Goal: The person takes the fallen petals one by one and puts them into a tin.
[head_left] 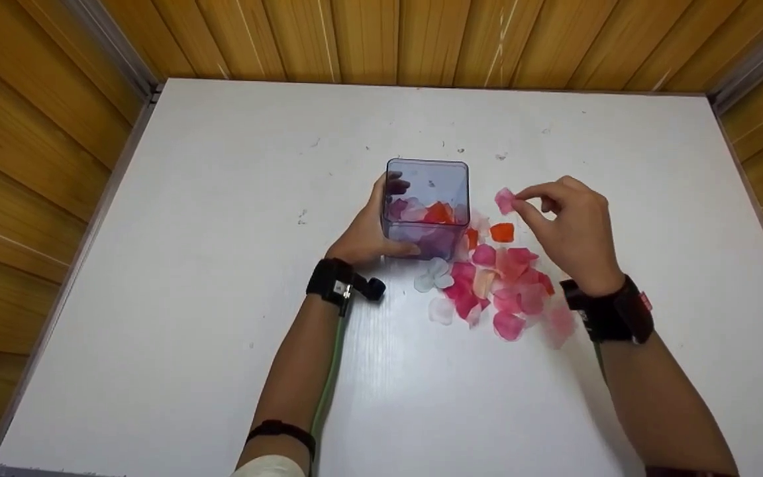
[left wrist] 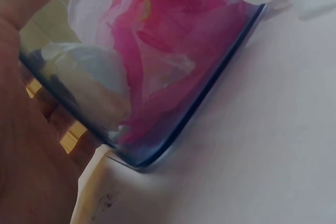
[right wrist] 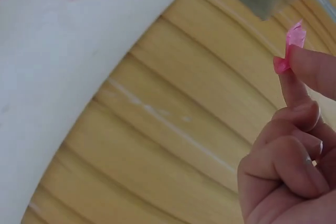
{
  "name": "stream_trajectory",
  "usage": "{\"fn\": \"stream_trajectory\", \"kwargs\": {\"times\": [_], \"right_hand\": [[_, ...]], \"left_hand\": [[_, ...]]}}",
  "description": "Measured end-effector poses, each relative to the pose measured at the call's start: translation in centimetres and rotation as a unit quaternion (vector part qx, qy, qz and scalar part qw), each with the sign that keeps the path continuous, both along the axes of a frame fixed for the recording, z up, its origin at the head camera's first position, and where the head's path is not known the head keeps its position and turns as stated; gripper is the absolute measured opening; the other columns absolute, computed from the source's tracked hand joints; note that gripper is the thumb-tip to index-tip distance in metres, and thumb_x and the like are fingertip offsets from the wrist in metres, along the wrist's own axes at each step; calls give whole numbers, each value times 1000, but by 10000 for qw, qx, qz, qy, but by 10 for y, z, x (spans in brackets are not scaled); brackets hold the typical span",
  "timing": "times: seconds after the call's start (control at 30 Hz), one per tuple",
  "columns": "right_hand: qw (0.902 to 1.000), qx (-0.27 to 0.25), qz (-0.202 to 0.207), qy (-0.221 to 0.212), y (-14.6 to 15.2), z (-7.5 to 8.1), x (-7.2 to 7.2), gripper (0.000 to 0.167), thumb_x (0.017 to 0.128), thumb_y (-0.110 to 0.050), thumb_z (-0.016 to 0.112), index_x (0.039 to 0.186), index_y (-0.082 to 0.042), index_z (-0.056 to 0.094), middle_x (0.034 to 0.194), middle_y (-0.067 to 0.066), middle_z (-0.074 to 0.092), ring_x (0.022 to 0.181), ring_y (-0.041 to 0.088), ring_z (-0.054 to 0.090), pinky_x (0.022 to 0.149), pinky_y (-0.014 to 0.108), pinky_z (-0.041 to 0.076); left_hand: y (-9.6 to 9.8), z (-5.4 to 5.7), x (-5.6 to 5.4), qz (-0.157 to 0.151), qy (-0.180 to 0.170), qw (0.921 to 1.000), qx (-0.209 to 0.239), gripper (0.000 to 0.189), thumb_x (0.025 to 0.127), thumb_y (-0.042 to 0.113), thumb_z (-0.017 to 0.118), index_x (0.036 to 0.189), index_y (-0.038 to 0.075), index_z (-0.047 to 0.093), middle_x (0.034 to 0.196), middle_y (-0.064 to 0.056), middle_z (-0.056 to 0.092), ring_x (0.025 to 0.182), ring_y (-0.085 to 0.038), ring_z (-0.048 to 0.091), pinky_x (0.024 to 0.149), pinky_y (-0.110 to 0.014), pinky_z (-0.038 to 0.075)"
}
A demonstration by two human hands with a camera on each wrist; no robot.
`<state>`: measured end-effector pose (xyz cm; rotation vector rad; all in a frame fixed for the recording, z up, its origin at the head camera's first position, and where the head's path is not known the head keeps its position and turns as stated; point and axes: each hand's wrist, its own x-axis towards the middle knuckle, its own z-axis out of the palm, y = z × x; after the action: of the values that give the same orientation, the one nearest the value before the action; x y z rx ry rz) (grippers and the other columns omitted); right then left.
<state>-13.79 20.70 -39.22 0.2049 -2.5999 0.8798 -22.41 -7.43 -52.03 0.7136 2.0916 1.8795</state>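
Observation:
A clear bluish square plastic container (head_left: 428, 232) is gripped at its left side by my left hand (head_left: 365, 232), thumb on the near wall and fingers around the far side. Pink, white and orange petals show inside it, and the left wrist view has them pressed against the container wall (left wrist: 205, 87). My right hand (head_left: 570, 222) pinches one pink petal (head_left: 505, 200) between thumb and index finger, to the right of the container. In the right wrist view that petal (right wrist: 294, 40) sticks up from the fingertips, while the other fingers curl toward the palm.
A loose pile of pink, red and peach petals (head_left: 514, 285) lies on the white table (head_left: 189, 298), right of and in front of the container. An orange petal (head_left: 502, 232) and a white petal cluster (head_left: 432, 275) lie at its edges. Wood-panelled walls (head_left: 368, 40) border the table.

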Motion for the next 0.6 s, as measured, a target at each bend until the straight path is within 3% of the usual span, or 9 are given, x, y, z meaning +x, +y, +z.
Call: {"fn": "stream_trajectory", "kwargs": {"times": [0.17,0.3,0.43,0.6], "right_hand": [[9992,-203,349,-39,-34,8,-15,14,91,-12,80,99,-1,81,75,15,57,75,25,51,68,34,39],[9979,-61,536,-353,-52,3,-26,14,92,-12,80,100,-1,80,77,15,56,75,26,50,66,37,37],[9966,121,537,-612,-60,-4,-31,15,91,-12,80,100,0,80,78,16,55,73,25,48,64,37,37],[9965,-60,550,-630,-57,-7,-30,16,92,-11,79,102,1,79,77,15,53,74,26,48,66,37,36]], "left_hand": [[0,0,0,7,21,10000,55,128,62,26,98,161,17,18,156,-14,39,141,-22,44,117,-35,36],[1,-2,0,20,18,9999,118,126,62,24,99,160,18,19,156,-12,40,140,-21,44,117,-34,37],[1,-2,0,2,-14,10000,42,127,63,25,99,161,20,17,155,-8,40,139,-15,45,116,-32,37],[-1,0,0,37,-7,10000,26,127,62,24,99,161,22,18,155,-7,40,138,-15,46,116,-33,38]]}}
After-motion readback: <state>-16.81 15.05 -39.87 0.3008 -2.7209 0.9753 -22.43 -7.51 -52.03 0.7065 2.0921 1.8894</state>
